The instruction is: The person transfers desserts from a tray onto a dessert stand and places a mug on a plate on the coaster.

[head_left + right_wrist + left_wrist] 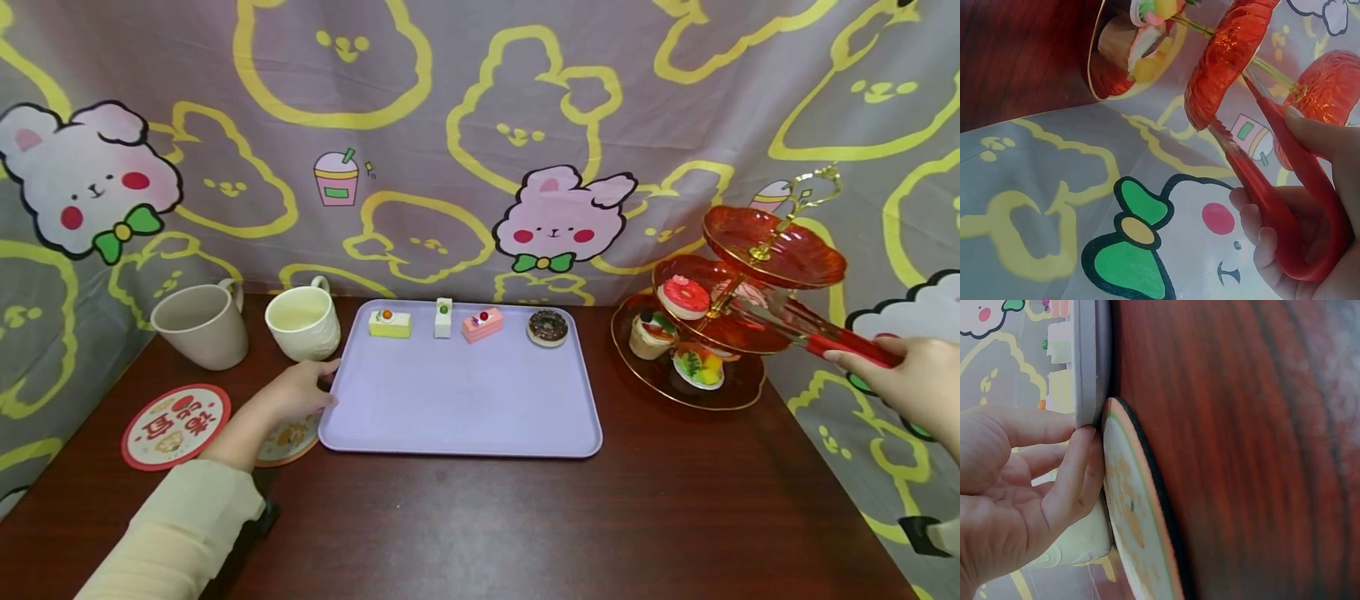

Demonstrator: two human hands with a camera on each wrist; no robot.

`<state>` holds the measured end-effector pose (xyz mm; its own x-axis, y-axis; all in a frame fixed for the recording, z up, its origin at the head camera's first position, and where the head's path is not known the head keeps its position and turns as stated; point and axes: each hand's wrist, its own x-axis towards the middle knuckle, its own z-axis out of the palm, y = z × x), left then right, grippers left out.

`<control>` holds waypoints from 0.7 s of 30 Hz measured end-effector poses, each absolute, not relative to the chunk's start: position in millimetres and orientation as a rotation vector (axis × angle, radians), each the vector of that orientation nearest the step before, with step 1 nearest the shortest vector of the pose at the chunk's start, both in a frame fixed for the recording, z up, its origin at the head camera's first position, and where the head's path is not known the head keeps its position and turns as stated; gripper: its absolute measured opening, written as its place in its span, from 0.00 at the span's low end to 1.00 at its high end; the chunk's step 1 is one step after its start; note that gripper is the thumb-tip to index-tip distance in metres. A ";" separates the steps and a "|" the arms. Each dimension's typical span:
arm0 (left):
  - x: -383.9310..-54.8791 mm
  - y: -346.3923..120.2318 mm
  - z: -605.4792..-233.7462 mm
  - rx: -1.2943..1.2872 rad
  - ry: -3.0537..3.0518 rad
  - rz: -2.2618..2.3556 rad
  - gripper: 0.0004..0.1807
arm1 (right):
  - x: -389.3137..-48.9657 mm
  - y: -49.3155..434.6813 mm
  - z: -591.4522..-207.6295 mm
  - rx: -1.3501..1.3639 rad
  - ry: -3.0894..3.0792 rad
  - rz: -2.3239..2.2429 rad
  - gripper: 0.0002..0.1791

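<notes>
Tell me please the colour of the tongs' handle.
The handle is red, seen best in the right wrist view.

Person's L arm [168, 521] reaches fwd from the bottom-left of head view; L forearm [247, 429] is bare near wrist, and L hand [298, 390] pinches w/ thumb [1044, 428] and fingertips [1084, 440]. R hand [918, 375] is raised at far R, gripping w/ curled fingers [1266, 244]; R arm [949, 429] is partly cut by frame edge.

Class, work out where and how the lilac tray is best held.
Likely the raised rim's short sides, from left and right: the lilac tray lies flat and wide. The left hand pinches the left side; hold mid-right, in front of the chocolate donut.
</notes>
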<state>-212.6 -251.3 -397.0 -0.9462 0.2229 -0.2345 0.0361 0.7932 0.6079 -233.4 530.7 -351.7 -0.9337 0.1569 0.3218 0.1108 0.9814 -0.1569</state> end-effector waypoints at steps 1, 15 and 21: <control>-212.7 -251.3 -397.0 0.198 2.688 0.903 0.39 | -232.5 530.1 -351.7 -0.196 -2.782 0.200 0.56; -212.6 -250.4 -396.5 0.182 2.674 0.901 0.39 | -209.3 512.2 -341.7 -0.263 -2.730 0.247 0.59; -211.9 -250.2 -396.1 0.185 2.676 0.905 0.39 | -180.0 468.4 -312.6 -0.281 -2.716 0.215 0.62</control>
<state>-211.9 -250.2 -396.1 -0.9437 0.2183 -0.2484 0.0227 0.7922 0.6099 -180.0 468.4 -312.6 -0.8996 0.2262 0.3735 0.1647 0.9680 -0.1894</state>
